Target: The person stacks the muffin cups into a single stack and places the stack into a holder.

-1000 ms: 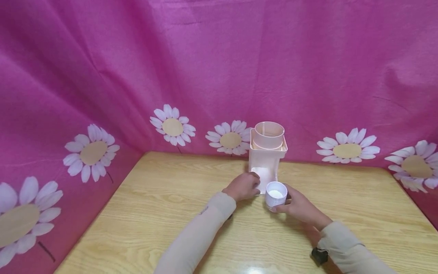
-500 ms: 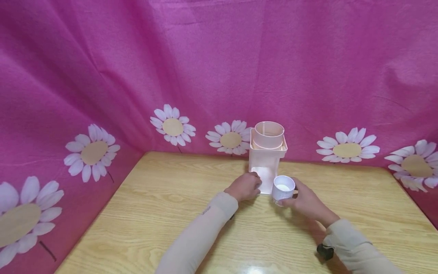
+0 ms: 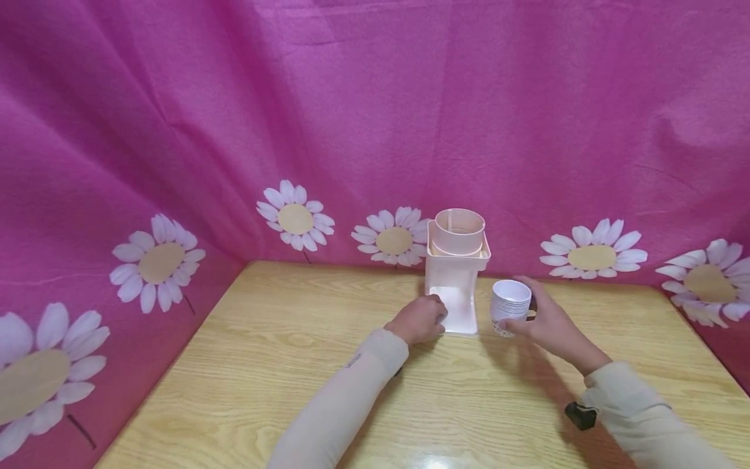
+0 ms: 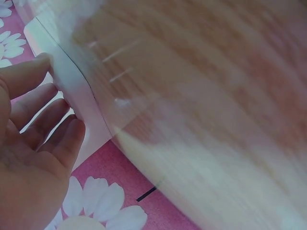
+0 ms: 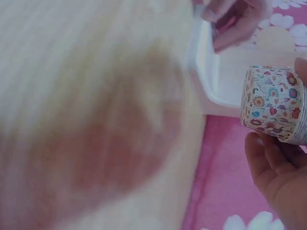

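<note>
A pale pink plastic stand point(image 3: 448, 270) with a round open tube on top rises near the back of the table. My left hand point(image 3: 418, 319) holds the left side of its base; in the left wrist view the thumb and bent fingertips meet the stand's edge point(image 4: 79, 91). Right of the stand, my right hand point(image 3: 553, 329) grips a stack of white paper cups point(image 3: 510, 303), mouths up. The right wrist view shows the lowest cup point(image 5: 273, 100) with a colourful flower print, between thumb and fingers. Part of the stack is out of that frame.
The wooden table point(image 3: 281, 332) ends at a pink cloth point(image 3: 351, 117) printed with big white daisies, hung behind and at the sides. A small black device point(image 3: 580, 415) sits under the right sleeve.
My right hand has moved the cup stack to the right and back, away from the stand's front, and the stack's ridged side now shows more. My left hand has stayed at the base.
</note>
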The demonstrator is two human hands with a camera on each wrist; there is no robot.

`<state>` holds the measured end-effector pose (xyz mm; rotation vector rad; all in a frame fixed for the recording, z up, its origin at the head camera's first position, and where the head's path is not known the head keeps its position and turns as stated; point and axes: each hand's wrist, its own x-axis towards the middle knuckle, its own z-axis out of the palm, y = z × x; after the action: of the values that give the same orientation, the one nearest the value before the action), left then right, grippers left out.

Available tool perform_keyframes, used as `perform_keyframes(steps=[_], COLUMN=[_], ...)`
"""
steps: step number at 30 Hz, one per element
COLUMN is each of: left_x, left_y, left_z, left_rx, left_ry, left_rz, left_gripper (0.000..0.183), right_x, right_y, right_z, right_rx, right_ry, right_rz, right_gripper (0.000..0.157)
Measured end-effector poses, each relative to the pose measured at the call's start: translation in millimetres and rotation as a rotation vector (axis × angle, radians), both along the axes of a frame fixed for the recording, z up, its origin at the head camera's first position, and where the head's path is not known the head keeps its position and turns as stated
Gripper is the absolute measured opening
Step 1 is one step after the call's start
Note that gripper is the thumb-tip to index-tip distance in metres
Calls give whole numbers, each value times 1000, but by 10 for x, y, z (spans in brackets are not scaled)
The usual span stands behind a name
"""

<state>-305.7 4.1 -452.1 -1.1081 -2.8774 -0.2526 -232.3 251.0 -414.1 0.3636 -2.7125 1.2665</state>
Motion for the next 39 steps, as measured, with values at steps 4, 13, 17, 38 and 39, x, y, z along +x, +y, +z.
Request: perform_keyframes(steps=[4,13,17,38,39], left_x=[4,14,22,32,29], left_y=[2,2,10,5,2], left_z=[1,12,22,-4,-5], left_rx=[-5,-22,-34,-18,-17], left_ry=[-11,4,2,13,13], left_rz=[11,15,28,33,32], left_gripper=[6,11,11,11,11], right_x=[-49,-110,-164,-455,-479], right_y=[75,231,296,-273,-306], right_z=[134,597,825,2042,2104], right_rx=[3,96,139,252,266], right_ry=[62,134,167,86,88], right_rz=[-6,-7,-17,5,11], right_gripper=[92,79,79,86,88])
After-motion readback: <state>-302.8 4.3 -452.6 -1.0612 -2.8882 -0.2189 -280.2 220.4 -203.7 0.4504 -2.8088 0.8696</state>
